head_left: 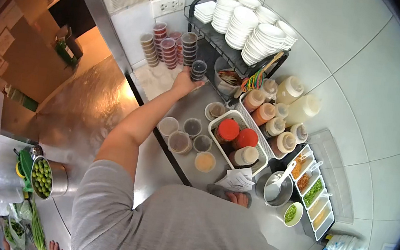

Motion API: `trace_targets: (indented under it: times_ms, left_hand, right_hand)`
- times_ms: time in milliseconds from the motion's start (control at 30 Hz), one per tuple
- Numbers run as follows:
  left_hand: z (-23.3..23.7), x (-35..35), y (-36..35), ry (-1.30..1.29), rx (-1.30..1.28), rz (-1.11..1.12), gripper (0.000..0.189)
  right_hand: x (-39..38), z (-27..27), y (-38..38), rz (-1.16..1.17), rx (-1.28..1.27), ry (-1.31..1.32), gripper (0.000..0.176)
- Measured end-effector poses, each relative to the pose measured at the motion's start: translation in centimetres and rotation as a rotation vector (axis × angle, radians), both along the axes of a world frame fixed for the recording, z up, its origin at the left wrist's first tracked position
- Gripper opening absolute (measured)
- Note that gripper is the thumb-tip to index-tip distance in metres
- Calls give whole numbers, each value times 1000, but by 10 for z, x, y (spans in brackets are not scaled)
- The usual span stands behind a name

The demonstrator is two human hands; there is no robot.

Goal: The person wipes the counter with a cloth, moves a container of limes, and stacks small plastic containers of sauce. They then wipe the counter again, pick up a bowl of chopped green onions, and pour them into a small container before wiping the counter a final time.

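Note:
My left hand (183,83) reaches across the counter with its fingers closed around a short stack of small lidded sauce cups (198,70) holding dark sauce. Taller stacks of the same kind of cup stand just beyond it, some with dark sauce (188,48), others with red sauce (168,53) or brown sauce (149,50). Close to my body, my right hand (238,198) shows only its fingers, curled on a grey cloth (219,191); my torso hides the rest. A folded white paper (237,179) lies beside those fingers.
Several round tubs (179,142) and a white basket of red-lidded jars (228,129) sit between my arms. Squeeze bottles (264,113), a bowl rack (220,45) and topping trays (312,191) line the wall. At lower left are a pot of green limes (42,178) and another person's hand (55,249).

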State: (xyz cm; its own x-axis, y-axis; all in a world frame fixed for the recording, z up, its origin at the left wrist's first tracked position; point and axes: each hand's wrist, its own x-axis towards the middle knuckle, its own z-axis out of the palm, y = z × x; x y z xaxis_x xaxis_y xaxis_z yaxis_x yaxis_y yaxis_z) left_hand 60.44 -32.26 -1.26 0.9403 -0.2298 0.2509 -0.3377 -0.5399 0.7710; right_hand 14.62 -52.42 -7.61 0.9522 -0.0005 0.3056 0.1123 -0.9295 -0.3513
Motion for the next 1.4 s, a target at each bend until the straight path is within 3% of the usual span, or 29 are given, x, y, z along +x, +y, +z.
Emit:
trace_targets:
  times_ms: [200,333,433,567,667,800,900,1000,1100,1200,1300,1400]
  left_hand:
    - [3,2,-5,103,45,94,55]
    - [0,-2,4,40,19,34,66]
    - [9,-17,8,107,-61,-31,60]
    - [-1,-28,24,152,-38,-259,62]
    - [8,-53,36,440,-160,-497,55]
    - [-15,-61,48,499,-106,-746,51]
    - [-20,-61,54,742,-292,-894,51]
    - [-14,-63,52,802,-356,-894,44]
    - [-26,-45,47,748,-362,-867,46]
    - [10,-30,33,515,-210,-180,48]
    - [-2,11,20,-115,-38,173,60]
    - [1,35,11,44,-9,193,65]
  right_hand:
    - [2,8,9,-46,20,-48,27]
    - [6,6,11,-53,27,-107,27]
    - [3,6,10,-42,39,-72,27]
    - [0,3,5,-12,45,-46,29]
    - [1,7,8,-25,54,-28,30]
    - [5,11,8,-14,41,-60,29]
    - [7,12,10,-30,18,-89,27]
    - [2,5,6,-29,-13,-38,26]
    - [-2,-6,3,-22,19,-9,29]
    - [-3,-14,2,-30,26,-9,29]
    - [-1,-7,4,-36,-1,-40,27]
    - [5,2,5,-24,-2,-86,24]
